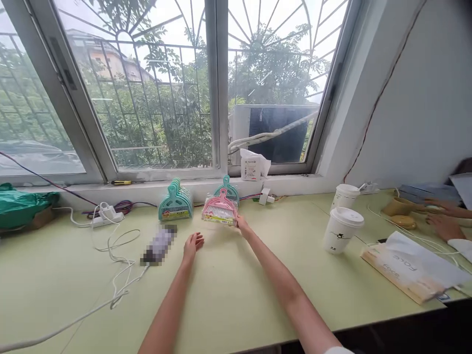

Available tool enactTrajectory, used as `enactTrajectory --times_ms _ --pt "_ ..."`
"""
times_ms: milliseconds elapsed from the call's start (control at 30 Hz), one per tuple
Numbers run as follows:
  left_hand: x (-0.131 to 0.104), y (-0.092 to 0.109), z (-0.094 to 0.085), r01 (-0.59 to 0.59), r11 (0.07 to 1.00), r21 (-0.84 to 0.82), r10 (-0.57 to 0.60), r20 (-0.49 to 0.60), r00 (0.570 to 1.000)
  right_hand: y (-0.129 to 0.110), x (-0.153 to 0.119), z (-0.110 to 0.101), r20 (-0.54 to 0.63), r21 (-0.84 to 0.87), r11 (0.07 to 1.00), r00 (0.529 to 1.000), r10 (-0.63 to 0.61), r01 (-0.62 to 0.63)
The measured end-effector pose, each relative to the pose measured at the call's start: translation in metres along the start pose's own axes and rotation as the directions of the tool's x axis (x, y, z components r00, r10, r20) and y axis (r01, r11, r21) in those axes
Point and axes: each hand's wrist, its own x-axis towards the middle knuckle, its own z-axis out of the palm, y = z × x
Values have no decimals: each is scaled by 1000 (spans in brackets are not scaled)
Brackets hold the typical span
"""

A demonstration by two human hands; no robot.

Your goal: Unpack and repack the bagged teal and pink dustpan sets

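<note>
My right hand (242,225) grips the lower right corner of a pink dustpan and brush set (219,206), which is wrapped in clear plastic with a printed label strip. Close behind that set, a teal dustpan and brush set (232,189) leans upright near the window ledge. Further left stands a row of several teal dustpan and brush sets (175,204), one behind another. My left hand (192,243) is just above or on the table, in front of the gap between the two groups. It holds nothing, and its fingers are apart and slightly bent.
White cables and a pixelated phone-like object (159,245) lie left on the green table (221,300). Two lidded paper cups (343,228) and a tissue pack (401,265) are at right. Beyond them show another person's hands (444,226). A small box (251,167) sits on the ledge.
</note>
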Motion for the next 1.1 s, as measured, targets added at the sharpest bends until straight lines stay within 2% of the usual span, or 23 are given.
enactTrajectory --times_ms 67,133,200,233,300,367,433,500,567,600,633,667,733,800,867,1000,1100 --pt "-4 7 5 85 992 -94 -69 162 984 10 -21 -10 98 112 993 995 27 -38" --pt "-12 15 13 175 973 -149 -117 334 935 19 -41 -21 230 169 980 971 66 -106" --pt "-23 22 19 251 955 -160 -157 445 881 25 -56 -27 348 217 963 934 76 -159" --pt "-28 25 22 276 949 -155 -173 477 862 28 -62 -28 366 213 963 927 78 -165" --pt "-37 29 24 304 943 -134 -203 492 847 33 -71 -26 280 166 978 957 76 -126" --pt "-44 29 25 322 941 -105 -232 496 837 39 -79 -20 118 91 994 992 48 -59" --pt "-48 27 24 315 947 -56 -250 486 837 43 -88 -15 -22 -24 1000 1000 -16 15" --pt "-49 24 24 284 959 -3 -251 460 852 44 -99 -14 -139 -178 975 977 -160 135" --pt "-49 20 24 248 969 13 -229 431 873 40 -112 -14 -214 -333 899 906 -365 284" --pt "-48 19 24 226 974 -1 -205 413 887 37 -118 -14 -204 -385 855 872 -445 347" --pt "-46 17 23 202 979 -19 -179 388 904 34 -123 -13 -166 -402 829 859 -485 390" --pt "-45 16 23 181 983 -30 -158 357 921 32 -128 -12 -112 -375 831 870 -480 410" --pt "-41 13 22 144 989 -39 -127 286 950 30 -133 -7 -9 -225 903 926 -378 366" --pt "-38 11 20 130 990 -51 -115 226 967 31 -133 -2 36 -42 970 970 -239 241" --pt "-38 10 20 131 987 -95 -109 211 971 35 -129 1 42 123 986 992 -117 111" --pt "-45 11 24 162 976 -146 -115 287 951 42 -119 0 71 374 922 995 77 -98" --pt "-54 16 30 201 968 -150 -124 410 903 44 -118 -2 106 443 887 990 95 -132"
